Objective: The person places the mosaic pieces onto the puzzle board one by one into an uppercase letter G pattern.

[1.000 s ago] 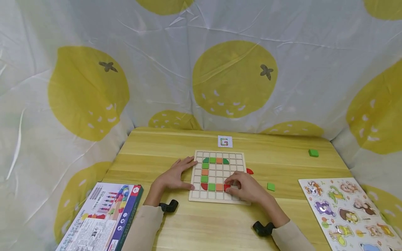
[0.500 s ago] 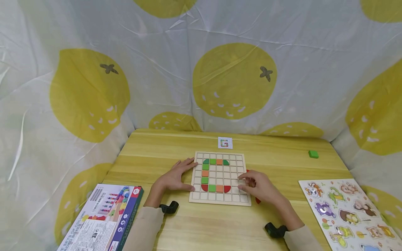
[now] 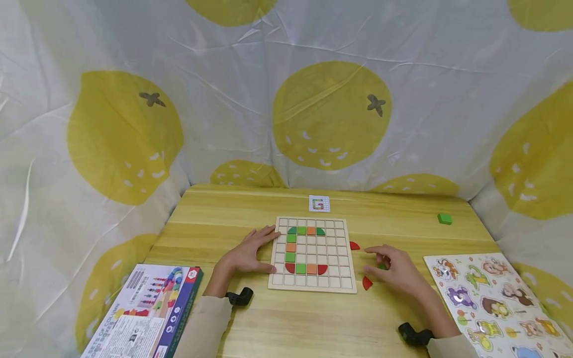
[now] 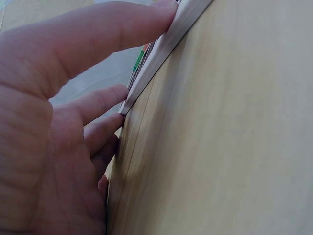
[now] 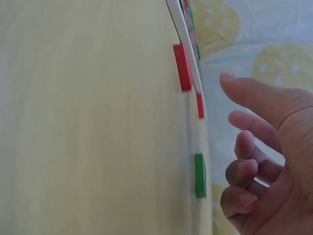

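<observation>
A wooden grid board (image 3: 333,254) lies mid-table, with green, orange and red tiles set in a C-like outline. My left hand (image 3: 247,254) rests at its left edge, thumb and fingers spread along the rim; the left wrist view shows fingertips against the board's side (image 4: 161,56). My right hand (image 3: 398,271) hovers right of the board, thumb and index finger apart, holding nothing. Below it a green square tile (image 3: 383,266) is partly hidden by the fingers. Two red quarter-round pieces lie nearby, one at the board's edge (image 3: 354,245), the other nearer me (image 3: 367,283).
A small pattern card (image 3: 319,203) lies behind the board. A green block (image 3: 445,219) sits at the back right. An animal picture puzzle (image 3: 481,288) occupies the front right, and a printed toy box (image 3: 147,303) the front left. A lemon-print curtain (image 3: 331,114) surrounds the table.
My right hand has left the red quarter-round tile in the board's lower row and moved right, off the board to above the green tile. The left hand stays in place.
</observation>
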Tool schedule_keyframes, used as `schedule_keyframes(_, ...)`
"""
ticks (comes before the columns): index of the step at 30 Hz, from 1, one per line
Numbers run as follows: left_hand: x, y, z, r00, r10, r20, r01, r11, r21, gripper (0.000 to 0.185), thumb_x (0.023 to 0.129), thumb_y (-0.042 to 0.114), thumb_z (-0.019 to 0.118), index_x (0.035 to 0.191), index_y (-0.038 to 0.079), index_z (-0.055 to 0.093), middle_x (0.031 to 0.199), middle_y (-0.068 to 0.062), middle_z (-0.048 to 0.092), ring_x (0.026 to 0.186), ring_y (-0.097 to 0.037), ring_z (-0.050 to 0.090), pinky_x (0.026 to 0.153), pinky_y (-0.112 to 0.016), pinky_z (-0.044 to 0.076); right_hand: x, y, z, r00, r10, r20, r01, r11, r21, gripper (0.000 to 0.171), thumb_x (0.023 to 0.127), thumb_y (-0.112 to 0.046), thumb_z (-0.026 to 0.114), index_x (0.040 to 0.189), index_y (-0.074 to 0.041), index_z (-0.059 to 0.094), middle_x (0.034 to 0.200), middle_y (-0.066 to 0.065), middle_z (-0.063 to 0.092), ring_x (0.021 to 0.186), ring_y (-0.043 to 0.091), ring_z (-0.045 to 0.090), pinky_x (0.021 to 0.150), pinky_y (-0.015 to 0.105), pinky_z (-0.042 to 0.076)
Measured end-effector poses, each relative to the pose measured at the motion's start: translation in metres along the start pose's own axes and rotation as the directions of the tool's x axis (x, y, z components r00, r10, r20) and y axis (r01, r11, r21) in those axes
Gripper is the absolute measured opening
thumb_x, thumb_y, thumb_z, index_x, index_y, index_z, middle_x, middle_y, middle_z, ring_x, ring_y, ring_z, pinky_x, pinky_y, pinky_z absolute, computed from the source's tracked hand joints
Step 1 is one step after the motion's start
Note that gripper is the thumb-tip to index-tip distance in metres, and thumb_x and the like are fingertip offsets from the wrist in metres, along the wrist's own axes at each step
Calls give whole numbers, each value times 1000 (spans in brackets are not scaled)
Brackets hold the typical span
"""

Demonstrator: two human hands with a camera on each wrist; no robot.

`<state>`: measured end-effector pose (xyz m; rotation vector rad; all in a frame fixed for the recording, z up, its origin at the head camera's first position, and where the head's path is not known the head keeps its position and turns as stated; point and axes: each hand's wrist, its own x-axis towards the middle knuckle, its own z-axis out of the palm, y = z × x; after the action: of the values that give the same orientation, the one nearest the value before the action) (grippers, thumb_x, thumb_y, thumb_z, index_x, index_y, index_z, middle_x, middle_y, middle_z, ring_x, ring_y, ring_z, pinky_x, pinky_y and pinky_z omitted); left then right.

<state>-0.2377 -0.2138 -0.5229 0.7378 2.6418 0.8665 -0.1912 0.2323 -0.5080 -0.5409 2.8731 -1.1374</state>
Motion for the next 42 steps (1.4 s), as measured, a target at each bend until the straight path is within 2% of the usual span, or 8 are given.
schedule_keyframes(6,-1,0,0,1000,1,-11,-1,1000,-18,101,78,49,84,162,24,36,174,-4,17,160,-41,9,128,-63,7,-8,6,-11,998,62,-20,-63,997,-51,44,85,-27,87,123,-9,74,81,1,57,66,7,42,59,24,36)
schedule_keyframes(12,0,1,0,1000,18,-6,-19,1000,-6,101,78,49,84,162,22,36,173,-6,18,160,-39,11,129,-62,7,-14,12,-15,991,130,-22,-131,987,-92,47,84,-30,87,124,-10,74,81,-1,57,68,9,44,60,24,35)
schedule_keyframes(24,0,2,-2,1000,8,5,-8,1000,-14,101,78,48,85,162,23,35,174,-5,16,161,-37,10,129,-62,6,-22,23,-20,989,146,2,-146,987,-69,44,86,-28,85,122,-6,74,85,0,59,73,11,46,62,24,36)
schedule_keyframes(42,1,0,0,1000,7,5,-7,1000,-1,102,77,49,84,163,23,35,174,-3,16,161,-35,10,130,-60,4,-26,22,-21,985,172,-9,-172,983,-58,29,88,-19,82,115,-7,78,82,-1,58,68,7,43,57,23,36)
